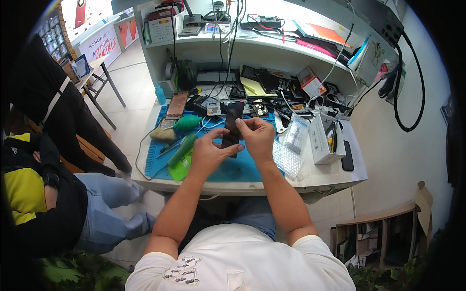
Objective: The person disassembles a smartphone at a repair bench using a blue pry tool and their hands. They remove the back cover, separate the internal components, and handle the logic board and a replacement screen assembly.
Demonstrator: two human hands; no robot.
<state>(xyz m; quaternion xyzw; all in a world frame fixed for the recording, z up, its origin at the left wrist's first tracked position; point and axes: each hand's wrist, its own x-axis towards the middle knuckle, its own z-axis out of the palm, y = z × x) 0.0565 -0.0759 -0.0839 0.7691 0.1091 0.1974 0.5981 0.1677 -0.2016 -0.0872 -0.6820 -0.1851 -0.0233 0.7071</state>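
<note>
Over the blue work mat (233,173) I hold up a dark, flat, narrow slab (234,114), about phone-sized; its exact kind cannot be made out. The thumb and fingers of my left hand (208,151) close on its lower left side. My right hand (259,138) pinches its right edge. Left of my hands lie a green rubber air blower (187,122), a soft-bristled brush (162,134), a thick green-handled tool (183,150) and a bright green packet (180,169). Behind the slab, several opened phone parts (216,107) are spread on the mat.
Bubble wrap (288,157), a white box (318,140) holding tools and a black phone (347,156) occupy the bench's right side. Cables (233,36) hang from the shelf (204,43) over the cluttered back. At left sits a person (48,194), with another standing (48,92) behind.
</note>
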